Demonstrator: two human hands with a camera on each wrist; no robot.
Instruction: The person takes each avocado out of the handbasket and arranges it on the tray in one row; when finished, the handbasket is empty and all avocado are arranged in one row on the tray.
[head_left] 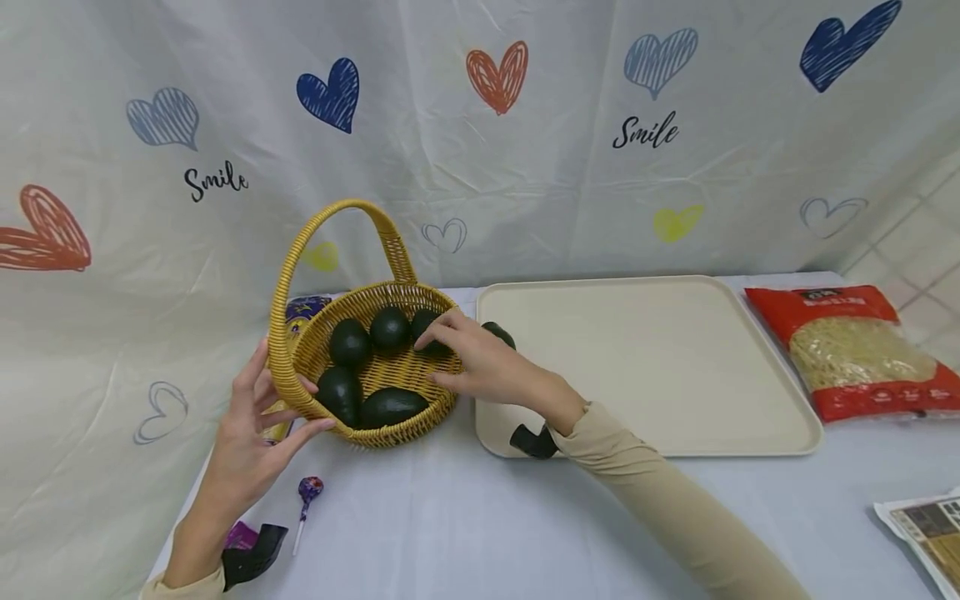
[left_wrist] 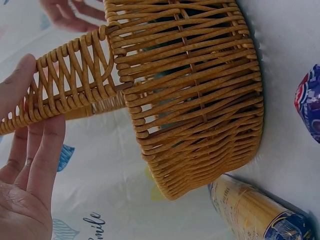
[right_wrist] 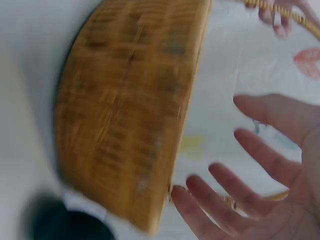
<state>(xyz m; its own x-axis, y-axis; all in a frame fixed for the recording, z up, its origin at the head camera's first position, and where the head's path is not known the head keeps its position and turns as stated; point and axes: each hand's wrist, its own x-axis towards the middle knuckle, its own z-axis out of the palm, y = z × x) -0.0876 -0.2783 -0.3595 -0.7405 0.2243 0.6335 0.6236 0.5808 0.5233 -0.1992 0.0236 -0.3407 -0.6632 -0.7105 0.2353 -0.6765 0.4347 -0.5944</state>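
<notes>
A yellow woven basket (head_left: 420,429) stands at the centre-left of the table, with several dark green avocados (head_left: 390,330) inside. My left hand (head_left: 251,433) grips the lower part of its arched handle (left_wrist: 75,75), thumb on one side and fingers on the other in the left wrist view. Over the basket's right rim reaches my right hand (head_left: 480,358), its fingers spread and overlapping an avocado (head_left: 425,327) in the head view. The right wrist view shows this hand with parted fingers (right_wrist: 262,155) and nothing in its grasp. Another avocado (head_left: 498,334) lies at the tray's left edge.
A cream tray (head_left: 637,367) lies right of the basket. Beyond it is a red bag (head_left: 862,350) of pale dry food, with another packet (head_left: 926,529) nearer. A lollipop (head_left: 308,492) and a purple wrapper (head_left: 242,535) lie front left; a yellow-and-blue pack (left_wrist: 255,210) is beside the basket.
</notes>
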